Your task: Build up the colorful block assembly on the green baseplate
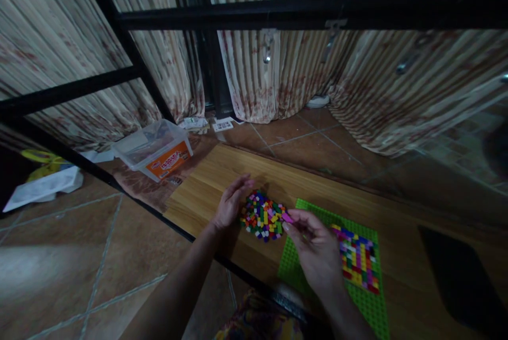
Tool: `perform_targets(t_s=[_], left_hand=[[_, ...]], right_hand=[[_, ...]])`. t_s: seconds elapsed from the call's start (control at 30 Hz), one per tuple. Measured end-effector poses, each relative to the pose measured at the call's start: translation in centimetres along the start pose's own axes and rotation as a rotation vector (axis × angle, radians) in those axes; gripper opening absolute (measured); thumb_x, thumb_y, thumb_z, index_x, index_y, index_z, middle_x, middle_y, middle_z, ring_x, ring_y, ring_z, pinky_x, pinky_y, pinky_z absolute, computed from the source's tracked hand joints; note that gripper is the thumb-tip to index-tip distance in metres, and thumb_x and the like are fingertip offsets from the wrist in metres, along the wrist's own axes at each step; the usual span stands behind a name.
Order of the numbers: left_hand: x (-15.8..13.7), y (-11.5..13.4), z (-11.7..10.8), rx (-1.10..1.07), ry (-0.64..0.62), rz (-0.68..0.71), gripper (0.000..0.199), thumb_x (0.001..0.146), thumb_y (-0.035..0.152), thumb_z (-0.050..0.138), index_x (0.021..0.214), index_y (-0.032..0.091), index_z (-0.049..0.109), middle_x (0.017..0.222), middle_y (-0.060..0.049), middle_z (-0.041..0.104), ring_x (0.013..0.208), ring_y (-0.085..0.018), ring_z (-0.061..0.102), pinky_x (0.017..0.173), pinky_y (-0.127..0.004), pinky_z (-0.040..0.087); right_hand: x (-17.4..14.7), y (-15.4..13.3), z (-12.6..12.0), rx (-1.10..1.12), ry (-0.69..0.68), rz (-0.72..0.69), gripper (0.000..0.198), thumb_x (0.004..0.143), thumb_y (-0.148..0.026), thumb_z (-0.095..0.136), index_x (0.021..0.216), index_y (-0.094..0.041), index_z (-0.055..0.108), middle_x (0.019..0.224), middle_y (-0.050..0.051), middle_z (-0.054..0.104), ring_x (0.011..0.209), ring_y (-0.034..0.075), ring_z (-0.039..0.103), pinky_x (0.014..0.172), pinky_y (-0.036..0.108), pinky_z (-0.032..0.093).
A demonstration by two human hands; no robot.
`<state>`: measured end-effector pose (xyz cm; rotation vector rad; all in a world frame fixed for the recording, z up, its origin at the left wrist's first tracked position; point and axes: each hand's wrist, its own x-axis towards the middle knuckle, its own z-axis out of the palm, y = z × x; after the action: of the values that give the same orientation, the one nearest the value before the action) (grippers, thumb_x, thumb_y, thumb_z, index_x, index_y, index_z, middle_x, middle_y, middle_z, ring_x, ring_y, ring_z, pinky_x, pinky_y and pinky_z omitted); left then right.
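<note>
Currently, a small magenta plastic brick point(287, 218) is pinched by the right hand point(318, 250) beside the multicoloured brick pile point(262, 217); the left hand point(230, 205) is unclenched. Light, stiff handling is expected; its sides are best gripped.

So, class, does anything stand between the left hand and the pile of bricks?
Nothing visible does: the left hand is beside the pile of bricks, on its left. The right hand, pinching a pink piece, is on the opposite side, not between them.

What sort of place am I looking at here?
Probably a room in a home: long striped curtains, a tiled floor, and small toy bricks heaped on a wooden tabletop.
</note>
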<state>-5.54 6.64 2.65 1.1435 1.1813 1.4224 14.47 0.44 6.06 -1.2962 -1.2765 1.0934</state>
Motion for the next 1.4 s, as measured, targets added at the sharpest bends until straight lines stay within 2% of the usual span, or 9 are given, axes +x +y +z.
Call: perform_targets(t_s=[0.2, 0.33, 0.53, 0.73, 0.87, 1.07, 1.4], left_hand=[[0.7, -1.0, -0.5, -0.461, 0.134, -0.108, 0.035, 0.078, 0.028, 0.061, 0.111, 0.015, 0.064, 0.106, -0.009, 0.071, 0.105, -0.021, 0.064, 0.106, -0.039, 0.039], [0.5, -0.5, -1.1, -0.565, 0.205, -0.116, 0.033, 0.077, 0.025, 0.061, 0.108, 0.013, 0.064, 0.103, -0.009, 0.071, 0.103, -0.019, 0.065, 0.106, -0.038, 0.040], [-1.0, -1.0, -1.3, -0.374, 0.263, -0.076, 0.038, 0.078, 0.030, 0.063, 0.113, 0.015, 0.063, 0.108, -0.009, 0.071, 0.110, -0.021, 0.062, 0.110, -0.039, 0.035], [-1.4, -1.9, -0.1, -0.135, 0.119, -0.038, 0.051, 0.087, 0.046, 0.053, 0.130, 0.018, 0.052, 0.135, -0.011, 0.056, 0.130, -0.024, 0.048, 0.115, -0.041, 0.027], [-1.1, -1.7, 0.6, -0.033, 0.004, -0.056, 0.055, 0.089, 0.048, 0.051, 0.136, 0.020, 0.047, 0.141, -0.009, 0.051, 0.133, -0.025, 0.044, 0.115, -0.043, 0.028], [-1.1, -1.4, 0.6, 0.166, -0.115, -0.029, 0.053, 0.090, 0.050, 0.046, 0.136, 0.022, 0.048, 0.138, -0.006, 0.054, 0.130, -0.024, 0.048, 0.115, -0.041, 0.031], [-1.0, -0.9, 0.7, 0.205, -0.140, -0.044, 0.055, 0.090, 0.051, 0.046, 0.134, 0.019, 0.049, 0.132, -0.008, 0.059, 0.124, -0.024, 0.053, 0.110, -0.040, 0.038]], right_hand=[[-1.7, 0.0, -2.7, -0.076, 0.045, 0.017, 0.027, 0.077, -0.042, 0.067, 0.095, -0.022, 0.067, 0.096, 0.005, 0.069, 0.089, 0.019, 0.064, 0.080, 0.032, 0.052], [-3.2, 0.4, -3.8, -0.164, 0.013, 0.032, 0.028, 0.078, -0.044, 0.065, 0.095, -0.023, 0.068, 0.096, 0.005, 0.069, 0.087, 0.018, 0.065, 0.075, 0.028, 0.054], [-5.7, 0.7, -3.8, -0.185, -0.077, -0.080, 0.017, 0.081, -0.038, 0.063, 0.087, -0.024, 0.069, 0.086, 0.003, 0.069, 0.078, 0.014, 0.066, 0.068, 0.020, 0.055], [-6.4, 0.5, -4.1, -0.175, -0.069, -0.140, 0.014, 0.082, -0.034, 0.062, 0.087, -0.024, 0.069, 0.085, 0.003, 0.070, 0.077, 0.014, 0.067, 0.068, 0.019, 0.055], [-6.3, 0.7, -4.7, -0.181, -0.049, -0.120, 0.014, 0.080, -0.034, 0.064, 0.088, -0.024, 0.069, 0.086, 0.003, 0.070, 0.077, 0.014, 0.068, 0.069, 0.019, 0.056], [-6.6, 0.9, -5.1, -0.154, -0.023, -0.088, 0.015, 0.079, -0.035, 0.065, 0.089, -0.024, 0.070, 0.086, 0.002, 0.071, 0.077, 0.014, 0.068, 0.070, 0.018, 0.056], [-6.6, 0.3, -6.2, -0.134, 0.052, 0.020, 0.022, 0.076, -0.041, 0.067, 0.089, -0.024, 0.071, 0.091, 0.004, 0.072, 0.083, 0.016, 0.068, 0.072, 0.021, 0.057]])
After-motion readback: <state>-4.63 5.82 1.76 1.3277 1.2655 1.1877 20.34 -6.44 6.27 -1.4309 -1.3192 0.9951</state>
